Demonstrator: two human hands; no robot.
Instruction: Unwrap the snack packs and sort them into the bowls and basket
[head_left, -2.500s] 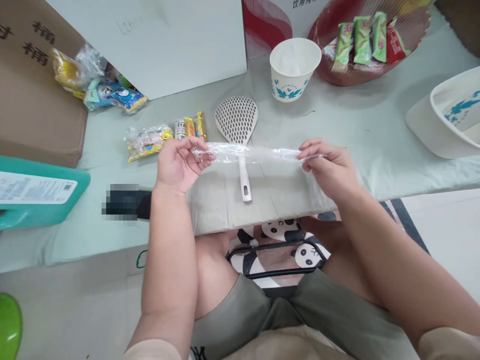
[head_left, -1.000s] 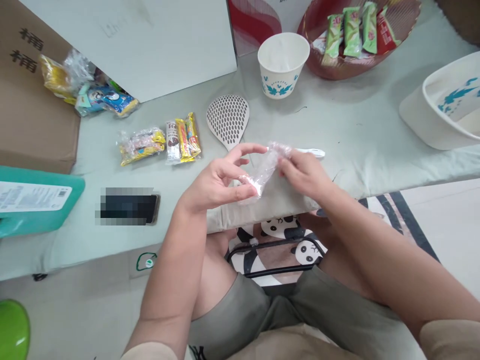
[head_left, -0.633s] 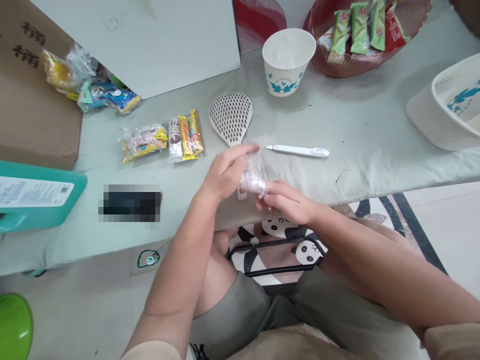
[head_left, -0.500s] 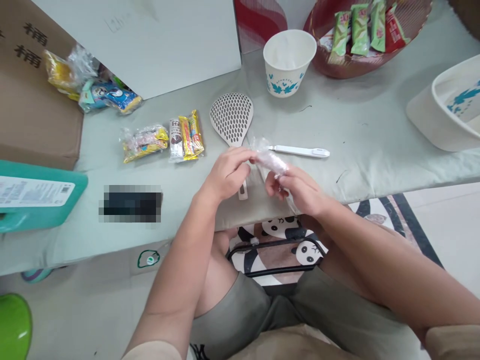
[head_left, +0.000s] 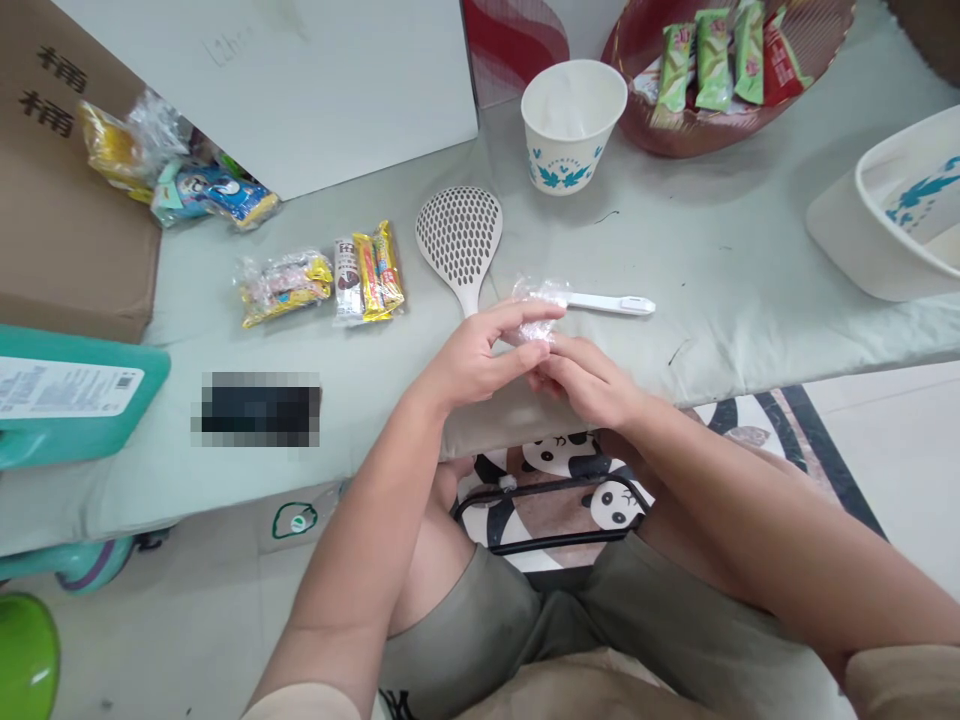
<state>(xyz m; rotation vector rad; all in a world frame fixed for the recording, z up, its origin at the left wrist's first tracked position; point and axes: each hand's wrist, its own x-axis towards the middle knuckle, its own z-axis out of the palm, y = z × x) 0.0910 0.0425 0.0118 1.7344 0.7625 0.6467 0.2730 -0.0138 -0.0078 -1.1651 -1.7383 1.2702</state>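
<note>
Film (head_left: 535,328) of clear, crumpled plastic sits between the two hands, above the cloth-covered surface (head_left: 735,330). The left hand (head_left: 474,360) has thumb and fingers closed about it from the left, and the right hand (head_left: 596,383) is folded onto its near end, fingertips meeting the left thumb, so neither is nearer; both grips look clamped on the film, though the exact pinch of the right one is hidden. Bunched as it is, the film has no crisp long axis, and its looser end pokes out on the far side of the grip. Just beyond the grip and to its right lies a slim white pen-like tool (head_left: 613,303), roughly crosswise, its left end behind the film. Beyond the grip and to its left is a perforated skimmer (head_left: 459,235), its handle passing out of sight behind the left hand. Far left of the grip, a cardboard box (head_left: 75,210) prints 桶 twice; the white box (head_left: 337,100) beyond carries faint, illegible handwriting. Past the grip, a paper cup (head_left: 564,172) shows blue maple leaves under tiny, unreadable lettering. Snack packets (head_left: 371,280) left of the grip bear print too small to read, as does the label (head_left: 60,378) on the teal container (head_left: 135,428).
</note>
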